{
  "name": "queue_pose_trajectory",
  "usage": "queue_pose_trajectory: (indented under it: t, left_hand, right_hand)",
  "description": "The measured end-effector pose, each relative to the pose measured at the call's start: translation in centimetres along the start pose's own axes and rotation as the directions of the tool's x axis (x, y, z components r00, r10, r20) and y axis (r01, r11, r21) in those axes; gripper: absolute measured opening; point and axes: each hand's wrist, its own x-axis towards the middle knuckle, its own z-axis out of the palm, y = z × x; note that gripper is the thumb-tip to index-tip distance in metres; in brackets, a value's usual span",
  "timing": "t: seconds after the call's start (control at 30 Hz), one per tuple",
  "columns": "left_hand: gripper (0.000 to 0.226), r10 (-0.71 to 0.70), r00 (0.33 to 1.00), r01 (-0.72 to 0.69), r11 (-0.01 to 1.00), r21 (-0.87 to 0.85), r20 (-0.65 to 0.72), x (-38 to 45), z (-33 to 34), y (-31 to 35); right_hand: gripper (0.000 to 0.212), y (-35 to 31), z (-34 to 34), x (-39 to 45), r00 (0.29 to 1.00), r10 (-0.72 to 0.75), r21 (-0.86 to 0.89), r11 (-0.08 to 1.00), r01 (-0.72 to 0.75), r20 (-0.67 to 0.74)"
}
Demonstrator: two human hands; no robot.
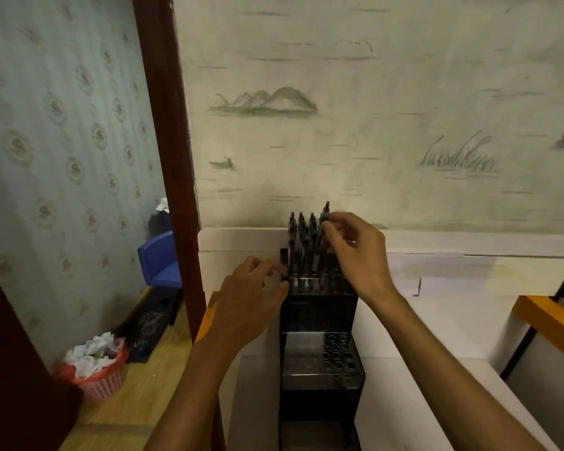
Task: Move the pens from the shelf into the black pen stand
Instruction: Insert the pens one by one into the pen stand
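A white shelf (241, 242) runs along the painted wall, and on it, straight ahead of the person, stands the black pen stand (319, 320), a stepped block whose top tier sits at the back and whose lower tier, nearer the person, shows rows of empty round holes. The top tier already carries a cluster of dark pens (303, 245), all standing upright side by side. The right hand (355, 252) is at the right edge of that cluster, its fingers curled and pinching one pen (324, 219) that stands higher than its neighbours; its long axis is close to vertical, tilted slightly, with its lower end hidden among the others, so whether it is already seated in a hole cannot be told. The left hand (251, 297) rests at the stand's upper left corner, fingers loosely bent with the tips touching the block; it seems to steady it, though a small dark thing at the fingertips is too blurred to name. The right hand is clearly the nearer to the raised pen, so the coming move likely turns on pushing it straight down along its own axis.
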Motion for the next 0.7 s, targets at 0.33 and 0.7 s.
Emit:
queue_pose_trajectory:
  t: [0.33,0.7]
  left_hand:
    - [0.022,0.018,1.0,-0.018,1.0,0.002,0.005,-0.4,-0.4,-0.6]
    - [0.025,0.096,0.995,-0.096,0.995,-0.008,0.029,-1.7,-0.8,0.2]
  right_hand:
    - [0.025,1.8,0.8,-1.9,0.992,0.04,-0.257,0.966,-0.009,0.116]
    - [0.025,0.8,0.1,-4.1,0.988,0.076,-0.39,0.921,-0.019,0.131]
